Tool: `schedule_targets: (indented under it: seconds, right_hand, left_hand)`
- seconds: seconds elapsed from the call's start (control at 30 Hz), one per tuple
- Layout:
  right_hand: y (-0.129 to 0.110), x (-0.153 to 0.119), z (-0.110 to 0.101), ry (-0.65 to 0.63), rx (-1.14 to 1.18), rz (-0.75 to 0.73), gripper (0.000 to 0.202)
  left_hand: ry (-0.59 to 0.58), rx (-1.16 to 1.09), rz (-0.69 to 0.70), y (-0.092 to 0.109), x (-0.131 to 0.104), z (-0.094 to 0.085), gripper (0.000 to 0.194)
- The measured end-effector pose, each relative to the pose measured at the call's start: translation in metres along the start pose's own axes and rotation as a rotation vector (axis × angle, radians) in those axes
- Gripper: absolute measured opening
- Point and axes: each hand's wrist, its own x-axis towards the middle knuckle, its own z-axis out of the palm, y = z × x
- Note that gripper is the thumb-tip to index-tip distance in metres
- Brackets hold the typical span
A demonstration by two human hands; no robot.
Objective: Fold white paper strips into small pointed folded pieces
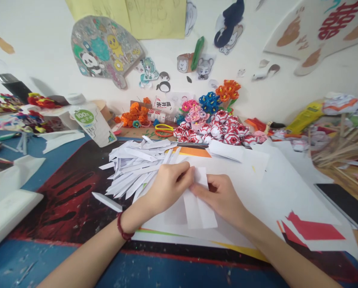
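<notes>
My left hand (167, 186) and right hand (219, 196) pinch one white paper strip (198, 204), half-folded. A pile of folded strips (137, 170) lies beside it; plain white sheets (257, 188) remain underneath.

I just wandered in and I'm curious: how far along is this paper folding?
Done, by the look of it: a pile of folded white strips lies beside the left hand, and finished paper flowers stand at the back. In hand: both hands, the right hand too, press a white paper strip folded lengthwise. Left: flat white sheets lie under it, unfolded; how many are needed I cannot tell.
</notes>
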Motion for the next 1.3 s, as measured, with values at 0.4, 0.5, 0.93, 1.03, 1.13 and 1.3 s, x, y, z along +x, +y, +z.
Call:
schedule_targets:
  seconds: [0.4, 0.5, 0.93, 1.03, 1.13, 1.3]
  right_hand:
    - [-0.001, 0.001, -0.001, 0.005, 0.009, -0.065, 0.044]
    - [-0.003, 0.001, -0.002, -0.014, 0.082, -0.033, 0.041]
    - [-0.004, 0.0, -0.004, -0.041, 0.192, -0.014, 0.037]
    - [-0.002, -0.001, -0.004, -0.034, 0.182, -0.003, 0.039]
    - [-0.001, -0.002, -0.004, -0.031, 0.179, -0.006, 0.04]
    - [-0.003, -0.002, -0.003, -0.031, 0.176, -0.02, 0.04]
  left_hand:
    - [-0.019, -0.042, 0.006, 0.001, 0.001, -0.003, 0.038]
    - [-0.128, -0.156, -0.006, 0.0, 0.005, -0.011, 0.04]
    - [-0.312, -0.362, -0.051, 0.0, 0.008, -0.026, 0.035]
    - [-0.279, -0.338, -0.021, 0.001, 0.009, -0.025, 0.035]
    - [-0.263, -0.312, 0.007, 0.002, 0.008, -0.025, 0.033]
    - [-0.233, -0.251, 0.056, 0.004, 0.006, -0.026, 0.032]
